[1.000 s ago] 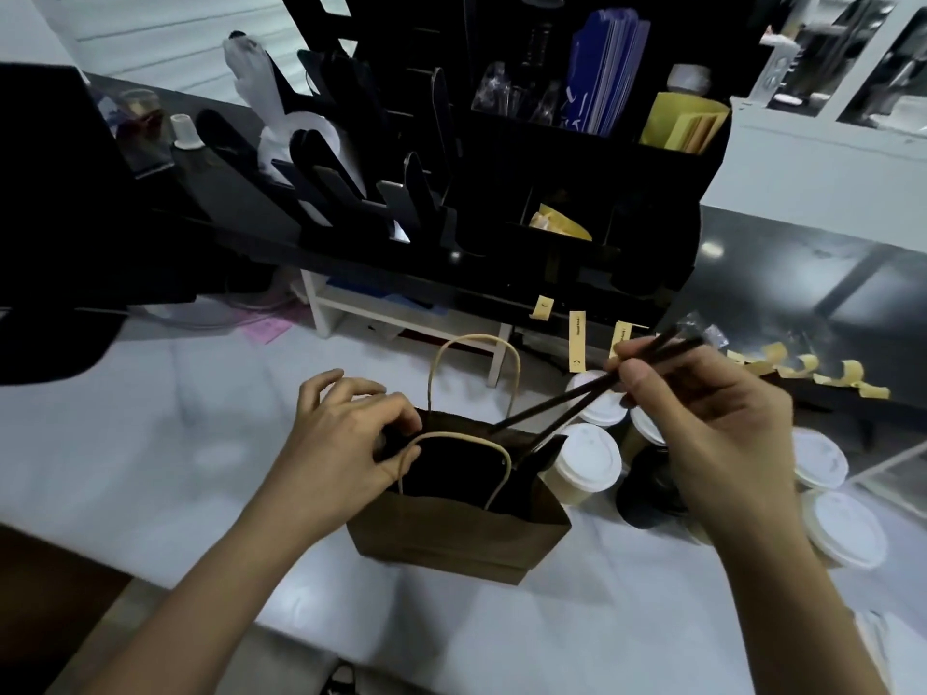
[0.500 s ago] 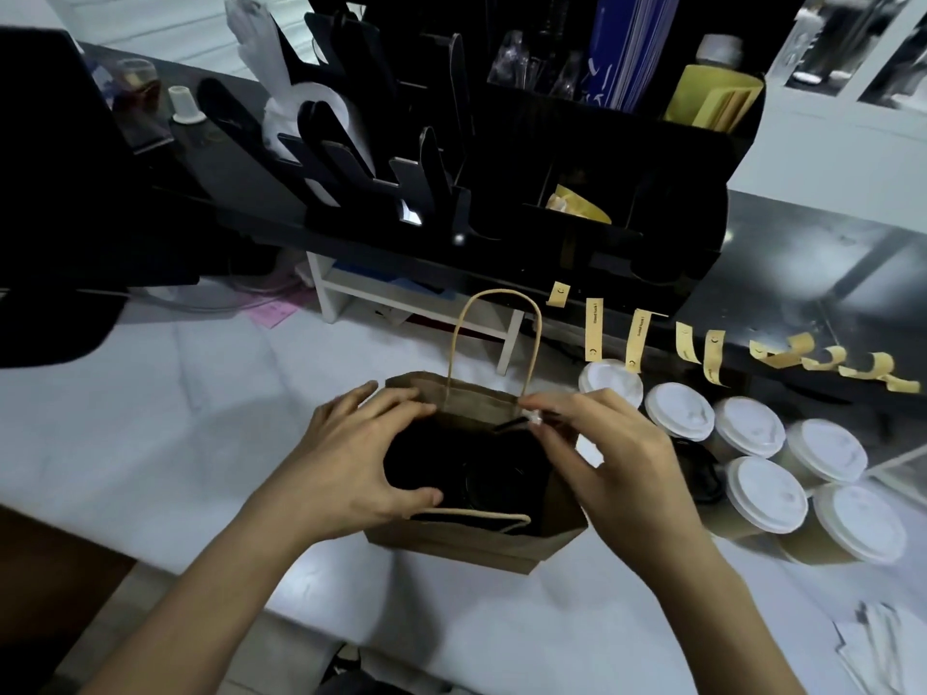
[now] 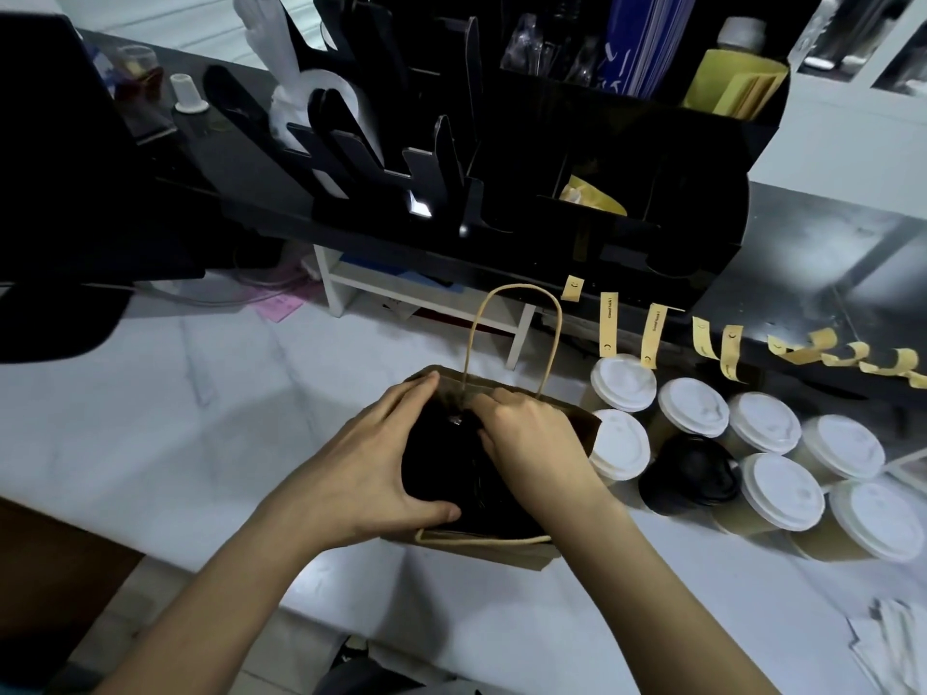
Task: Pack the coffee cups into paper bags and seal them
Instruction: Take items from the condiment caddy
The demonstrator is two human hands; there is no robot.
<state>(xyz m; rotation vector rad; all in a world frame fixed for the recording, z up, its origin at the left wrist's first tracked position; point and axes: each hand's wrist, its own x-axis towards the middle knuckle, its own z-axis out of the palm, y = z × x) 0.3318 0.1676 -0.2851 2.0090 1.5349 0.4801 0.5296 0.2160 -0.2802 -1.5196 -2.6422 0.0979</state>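
Hands meet at the top of a brown paper bag [image 3: 481,546] that stands on the white surface [image 3: 200,443]. The left hand [image 3: 371,469] holds the bag's left side, with its fingers on the far edge and its thumb curled over the near edge. The right hand [image 3: 531,443] reaches into the open top, and its fingers are bent and pinch something small near the far rim; what it is cannot be made out. It is dark inside the bag, so what is in there is hard to see. One paper handle [image 3: 511,338] stands up at the far side. The other handle lies flat along the near edge.

Just to the right of the bag stand coffee cups with white lids [image 3: 780,489], close together in a bunch. One cup with a black lid [image 3: 694,476] stands among them, near the bag.

Yellow sticker strips [image 3: 652,333] hang in a row from the edge of a dark shelf [image 3: 827,273] behind the cups. A black holder [image 3: 602,158] with many slots sits on that shelf, with yellow and blue paper things in it. White napkins [image 3: 893,639] lie at the far right on the surface.
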